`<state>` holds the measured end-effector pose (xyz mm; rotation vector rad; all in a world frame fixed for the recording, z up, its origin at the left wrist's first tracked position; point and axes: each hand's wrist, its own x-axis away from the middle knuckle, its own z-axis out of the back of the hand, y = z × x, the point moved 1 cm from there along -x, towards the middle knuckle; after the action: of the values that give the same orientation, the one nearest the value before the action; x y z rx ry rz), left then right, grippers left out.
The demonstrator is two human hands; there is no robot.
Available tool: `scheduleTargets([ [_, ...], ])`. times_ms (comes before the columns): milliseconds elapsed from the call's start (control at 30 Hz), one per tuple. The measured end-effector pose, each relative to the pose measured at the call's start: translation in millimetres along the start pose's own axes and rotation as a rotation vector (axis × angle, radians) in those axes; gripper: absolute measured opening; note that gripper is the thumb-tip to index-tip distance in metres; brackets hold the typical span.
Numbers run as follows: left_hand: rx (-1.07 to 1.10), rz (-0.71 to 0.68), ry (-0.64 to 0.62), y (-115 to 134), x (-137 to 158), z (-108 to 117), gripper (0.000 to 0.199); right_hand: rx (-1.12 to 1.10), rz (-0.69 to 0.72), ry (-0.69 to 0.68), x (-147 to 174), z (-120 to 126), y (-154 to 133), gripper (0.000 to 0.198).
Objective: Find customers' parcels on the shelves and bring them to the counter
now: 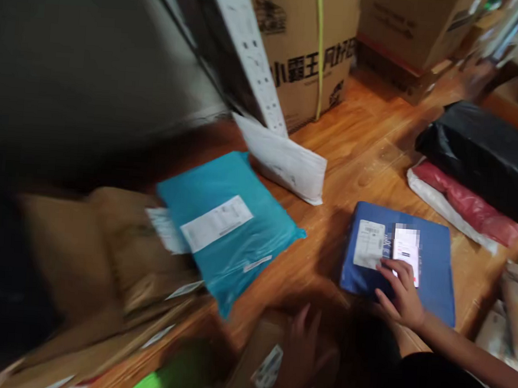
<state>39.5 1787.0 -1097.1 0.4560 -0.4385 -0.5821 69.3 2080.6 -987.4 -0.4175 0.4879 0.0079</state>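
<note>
A phone (406, 251) with a lit screen lies on a blue parcel (435, 277) on the floor, beside the parcel's white shipping label (368, 243). My right hand (402, 295) reaches over the parcel from the lower right, fingers spread and bent, fingertips at the phone's lower left edge. At the bottom, my left hand (298, 356) is blurred and in shadow, fingers apart, over or against a small brown box (252, 347) with a white label. Whether it touches the box I cannot tell. A teal plastic parcel (226, 215) with labels lies to the left.
A white padded envelope (283, 160) leans by a white perforated metal post (255, 58). Large cartons (297, 84) stand behind. Black (487, 157) and red (462, 199) wrapped parcels are stacked at right. Brown packages (117, 255) lie at left, and something bright green (148, 387) sits below.
</note>
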Motion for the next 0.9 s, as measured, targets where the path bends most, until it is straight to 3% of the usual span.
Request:
scheduleTargets([
  [100,-0.047,-0.03,0.125,-11,6,17,0.063,-0.208,0.272,-0.058,-9,-18,-31,0.037],
  [200,-0.05,0.071,0.439,-25,5,49,0.045,-0.362,0.41,-0.146,-19,-41,-55,0.025],
  [300,0.066,0.34,0.676,-40,-15,86,0.062,-0.434,0.446,-0.347,-22,-65,-70,0.024],
  [367,0.157,0.586,0.68,-52,-37,108,0.078,-0.448,0.488,-0.509,-19,-79,-77,0.024],
  [433,0.274,0.73,0.657,-62,-57,126,0.059,-0.456,0.528,-0.613,-12,-88,-84,0.023],
  [500,0.348,0.732,0.618,-68,-73,143,0.026,-0.465,0.526,-0.641,-3,-92,-90,0.021],
  [533,0.378,0.717,0.612,-68,-79,150,0.021,-0.468,0.51,-0.639,3,-92,-92,0.021],
  [767,0.685,0.608,0.83,-53,-96,207,0.019,-0.502,0.362,-0.642,45,-75,-88,0.021],
  [900,0.828,0.59,0.897,-53,-100,221,0.016,-0.499,0.324,-0.651,46,-67,-86,0.02],
])
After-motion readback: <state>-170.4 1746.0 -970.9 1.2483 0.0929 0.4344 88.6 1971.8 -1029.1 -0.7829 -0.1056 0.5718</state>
